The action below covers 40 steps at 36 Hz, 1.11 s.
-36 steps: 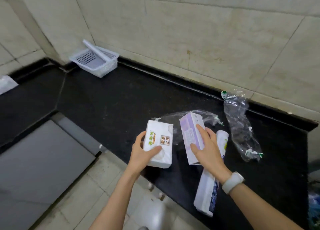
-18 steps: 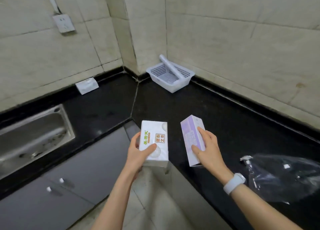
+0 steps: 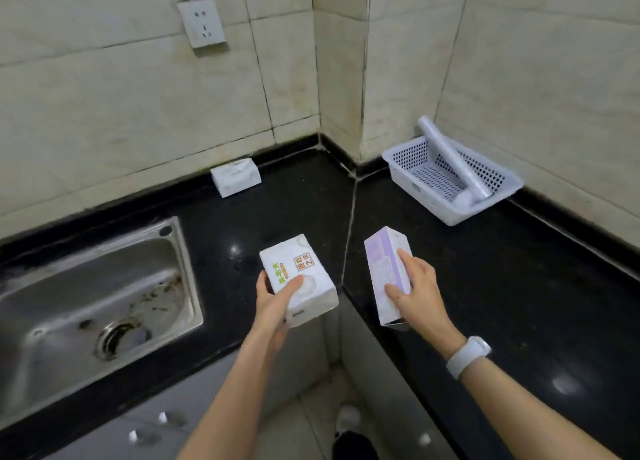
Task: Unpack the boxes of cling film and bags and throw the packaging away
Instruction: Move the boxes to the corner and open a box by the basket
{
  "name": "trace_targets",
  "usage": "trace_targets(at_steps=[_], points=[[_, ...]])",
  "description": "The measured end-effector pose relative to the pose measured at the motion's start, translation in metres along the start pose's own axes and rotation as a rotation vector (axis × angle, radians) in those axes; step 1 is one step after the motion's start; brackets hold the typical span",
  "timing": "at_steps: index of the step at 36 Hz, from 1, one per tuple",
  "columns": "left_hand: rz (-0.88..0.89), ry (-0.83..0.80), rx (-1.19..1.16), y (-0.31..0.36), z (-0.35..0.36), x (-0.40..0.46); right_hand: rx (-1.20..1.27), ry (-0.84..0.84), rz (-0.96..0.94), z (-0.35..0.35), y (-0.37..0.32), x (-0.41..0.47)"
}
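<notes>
My left hand (image 3: 273, 302) grips a white box (image 3: 300, 276) with green and orange print, held above the inner corner of the black counter (image 3: 502, 286). My right hand (image 3: 417, 288) holds a pale purple box (image 3: 382, 267) by its side, thumb on the front face, fingers behind it. Both boxes are lifted off the counter. A white perforated basket (image 3: 415, 186) stands in the far right corner with a roll of cling film (image 3: 453, 163) lying slanted in it.
A steel sink (image 3: 86, 303) is set in the counter at the left. A small white box (image 3: 235, 177) lies against the back wall under a wall socket (image 3: 202, 21). Grey cabinet fronts (image 3: 166, 421) and tiled floor lie below.
My view has swung left, away from the plastic wrappers and long box on the right counter. Both hands carried their boxes along toward the counter corner; the sink has come into sight.
</notes>
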<state>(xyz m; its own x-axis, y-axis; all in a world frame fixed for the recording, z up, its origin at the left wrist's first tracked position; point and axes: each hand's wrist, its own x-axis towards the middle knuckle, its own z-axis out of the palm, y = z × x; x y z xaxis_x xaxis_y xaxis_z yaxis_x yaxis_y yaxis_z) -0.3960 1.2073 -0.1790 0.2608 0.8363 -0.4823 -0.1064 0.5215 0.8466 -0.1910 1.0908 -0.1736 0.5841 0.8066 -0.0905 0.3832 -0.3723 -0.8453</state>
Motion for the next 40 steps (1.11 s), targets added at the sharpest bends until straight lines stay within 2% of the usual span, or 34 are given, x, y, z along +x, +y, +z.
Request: trace_targets(at_steps=[5,9,11,14,17,23,28,32,34,35,36,38,40], points=[[-0.166,0.086,-0.21,0.038,0.01,0.073,0.002,-0.066,0.011,0.027,-0.019,0.097],[-0.305,0.065,-0.359,0.069,0.025,0.123,-0.02,-0.092,0.023,0.044,-0.036,0.159],[-0.35,0.107,-0.426,0.081,0.034,0.147,-0.041,-0.093,0.016,0.052,-0.043,0.185],[-0.437,0.171,-0.42,0.101,0.048,0.19,-0.062,-0.1,0.017,0.063,-0.052,0.229],[-0.473,0.235,-0.414,0.111,0.059,0.219,-0.067,-0.098,0.026,0.07,-0.057,0.254],[-0.449,0.19,-0.611,0.13,0.088,0.295,-0.155,-0.069,0.038,0.085,-0.064,0.303],[-0.404,0.199,-0.601,0.138,0.112,0.365,-0.258,-0.081,0.071,0.093,-0.072,0.345],[-0.445,0.177,-0.327,0.137,0.122,0.402,-0.326,-0.111,0.091,0.101,-0.076,0.375],[-0.456,0.108,-0.086,0.139,0.122,0.404,-0.337,-0.12,0.096,0.103,-0.076,0.387],[-0.391,0.095,0.11,0.139,0.12,0.403,-0.347,-0.124,0.097,0.104,-0.076,0.392],[-0.241,0.102,0.367,0.137,0.115,0.402,-0.356,-0.13,0.099,0.104,-0.076,0.396],[0.245,0.157,0.963,0.128,0.102,0.408,-0.372,-0.134,0.103,0.105,-0.076,0.404],[0.659,0.166,1.382,0.129,0.094,0.416,-0.396,-0.128,0.103,0.107,-0.075,0.41]])
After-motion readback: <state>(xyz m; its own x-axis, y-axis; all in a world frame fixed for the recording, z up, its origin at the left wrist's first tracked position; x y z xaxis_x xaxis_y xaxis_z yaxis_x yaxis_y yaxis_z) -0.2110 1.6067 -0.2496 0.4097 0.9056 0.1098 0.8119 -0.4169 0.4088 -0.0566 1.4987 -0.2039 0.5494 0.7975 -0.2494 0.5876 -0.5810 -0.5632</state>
